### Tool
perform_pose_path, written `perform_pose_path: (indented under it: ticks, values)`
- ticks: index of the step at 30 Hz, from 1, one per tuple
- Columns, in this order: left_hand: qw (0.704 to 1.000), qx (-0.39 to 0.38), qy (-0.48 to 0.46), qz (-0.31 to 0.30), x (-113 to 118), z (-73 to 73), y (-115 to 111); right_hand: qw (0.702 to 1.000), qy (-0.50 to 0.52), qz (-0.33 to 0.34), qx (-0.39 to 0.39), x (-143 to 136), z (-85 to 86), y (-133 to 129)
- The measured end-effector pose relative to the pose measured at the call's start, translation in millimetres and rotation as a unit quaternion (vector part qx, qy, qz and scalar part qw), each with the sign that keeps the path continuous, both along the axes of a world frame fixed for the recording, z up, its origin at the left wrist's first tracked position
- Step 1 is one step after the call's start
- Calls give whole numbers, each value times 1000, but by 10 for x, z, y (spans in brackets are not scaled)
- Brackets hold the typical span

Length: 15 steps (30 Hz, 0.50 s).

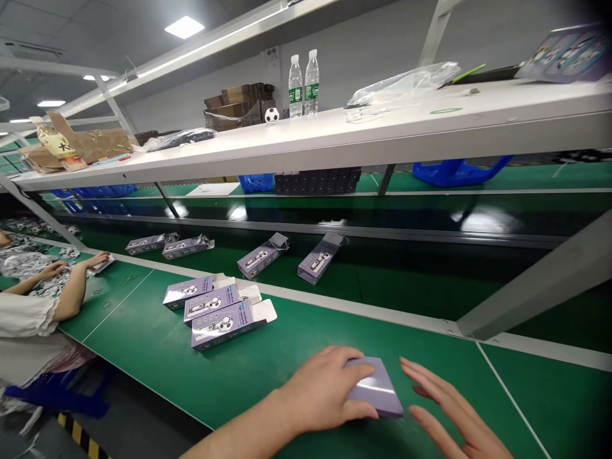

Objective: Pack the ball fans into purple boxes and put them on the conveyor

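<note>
My left hand (329, 386) is closed around a small purple box (377, 389) just above or on the green table; I cannot tell whether it touches the surface. To the right of the box, my right hand (449, 405) has its fingers apart and holds nothing. Farther left on the table lie three purple printed boxes, the nearest box (224, 325) showing a football-patterned picture and a raised white end flap. The box behind it (210, 302) and the farthest of the three (189, 290) also have open flaps.
On the dark belt beyond lie several purple boxes, among them one box (319, 258) straight ahead. A slanted metal post (540, 287) stands at right. A white shelf (306, 143) overhead bears two water bottles (310, 83). At left, a co-worker's arm (71, 293) reaches over the table.
</note>
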<state>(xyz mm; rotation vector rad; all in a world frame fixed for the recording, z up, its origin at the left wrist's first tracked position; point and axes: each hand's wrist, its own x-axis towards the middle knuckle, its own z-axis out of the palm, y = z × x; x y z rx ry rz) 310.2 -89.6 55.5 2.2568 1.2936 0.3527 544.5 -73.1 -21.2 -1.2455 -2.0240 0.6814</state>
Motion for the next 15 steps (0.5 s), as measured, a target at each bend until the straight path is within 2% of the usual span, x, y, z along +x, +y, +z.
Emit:
perform_pose_path:
  ticks: [2, 4, 10, 15]
  values:
    - [999, 30, 15, -21, -1, 0, 24, 986, -88, 105, 96, -76, 123, 111]
    - [998, 58, 13, -23, -12, -35, 16, 966, -126, 158, 161, -153, 207, 207]
    - [995, 97, 14, 14, -95, -241, -185, 929, -155, 228, 249, -186, 336, 272]
    - [987, 162, 22, 13, -62, -276, -269, 919, -160, 262, 246, -116, 269, 275]
